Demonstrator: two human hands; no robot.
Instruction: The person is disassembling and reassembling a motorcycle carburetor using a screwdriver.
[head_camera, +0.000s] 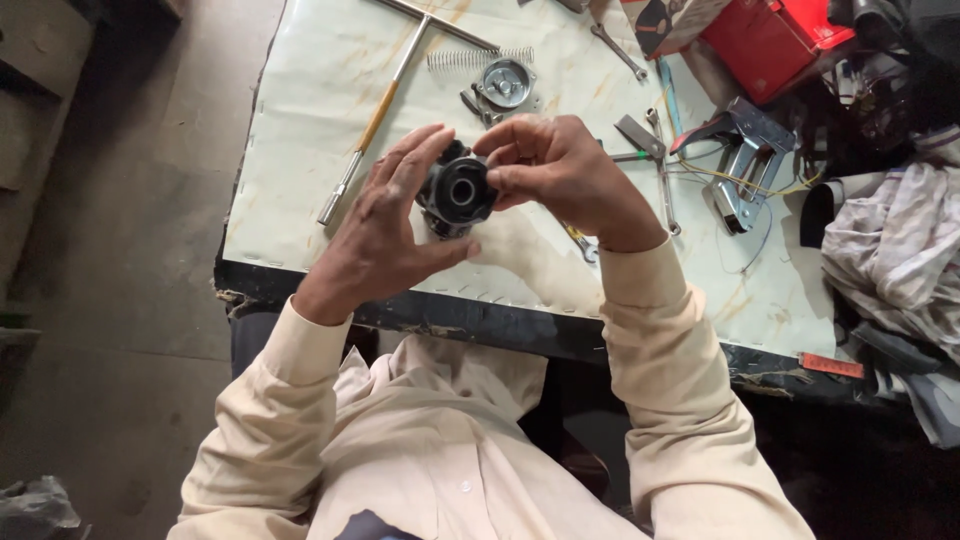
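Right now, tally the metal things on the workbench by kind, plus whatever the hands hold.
Black round metal part with a centre hole, held by both hands: 1
Long T-shaped metal wrench with yellow band: 1
Coiled steel spring: 1
Round silver metal cover: 1
Small silver spanner: 1
Total: 5

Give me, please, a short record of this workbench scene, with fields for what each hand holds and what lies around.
held part: round black metal part with a centre hole
left hand: left hand grips the part's left side
right hand: right hand pinches its right edge
behind the hands: T-handle wrench, coil spring, round metal cover
far right: red box, crumpled cloth
surface: pale table cover
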